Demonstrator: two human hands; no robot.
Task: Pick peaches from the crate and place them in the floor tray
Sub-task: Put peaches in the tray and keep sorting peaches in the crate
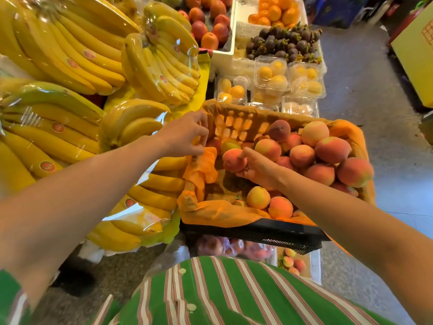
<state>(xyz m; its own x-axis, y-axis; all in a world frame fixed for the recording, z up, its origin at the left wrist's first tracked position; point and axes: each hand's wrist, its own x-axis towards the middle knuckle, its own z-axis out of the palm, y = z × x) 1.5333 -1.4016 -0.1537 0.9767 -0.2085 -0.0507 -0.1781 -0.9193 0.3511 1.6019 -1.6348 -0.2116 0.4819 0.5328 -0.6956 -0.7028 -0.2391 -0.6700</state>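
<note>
A black mesh crate (257,235) lined with orange paper (210,209) holds many pink-orange peaches (332,150), piled mostly on its right side. My right hand (260,170) grips one peach (233,160) just above the crate's bare left part. My left hand (187,134) pinches the crumpled paper lining at the crate's left rim. Below the crate, a white tray (314,266) on the floor shows a few peaches (291,262); most of it is hidden by the crate and my striped shirt.
Wrapped banana bunches (70,95) crowd the stand on the left, touching the crate. Clear boxes of yellow fruit (276,78), mangosteens (283,43) and oranges (274,10) lie beyond. A bag of red fruit (234,248) sits under the crate. Grey floor (365,85) runs along the right.
</note>
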